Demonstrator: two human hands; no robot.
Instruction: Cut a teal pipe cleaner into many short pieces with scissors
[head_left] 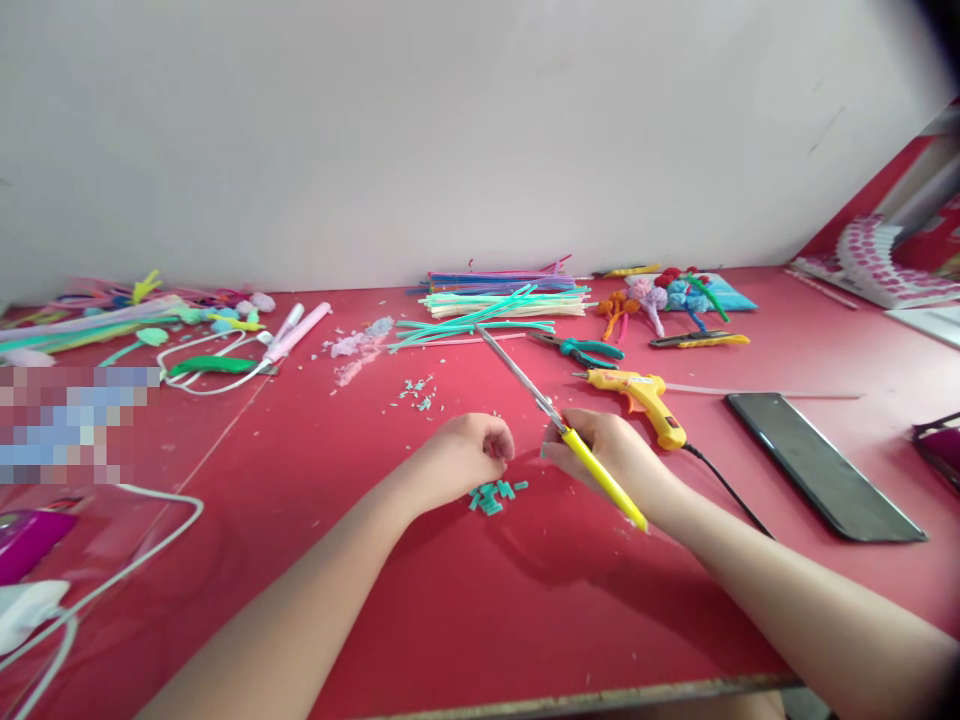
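Tabletop (pixel 450 620), red, bearing craft goods. Far centre: stack of chenille stems (pixel 502 295), long axes left to right. Right: dark phone (pixel 821 465), lying flat; yellow glue gun (pixel 641 395), corded, just beyond the right hand. Right hand (pixel 611 455): closed around yellow-handled scissors (pixel 559 430), whose long axis runs from near right to far left, blades pointing away toward the stems. Left hand (pixel 469 455): curled loosely into a fist, fingertips down; whether it pinches anything cannot be told. Teal stem cuttings (pixel 495 495): small heap on the table, just near of the left hand, between both hands, slightly closer to the left.
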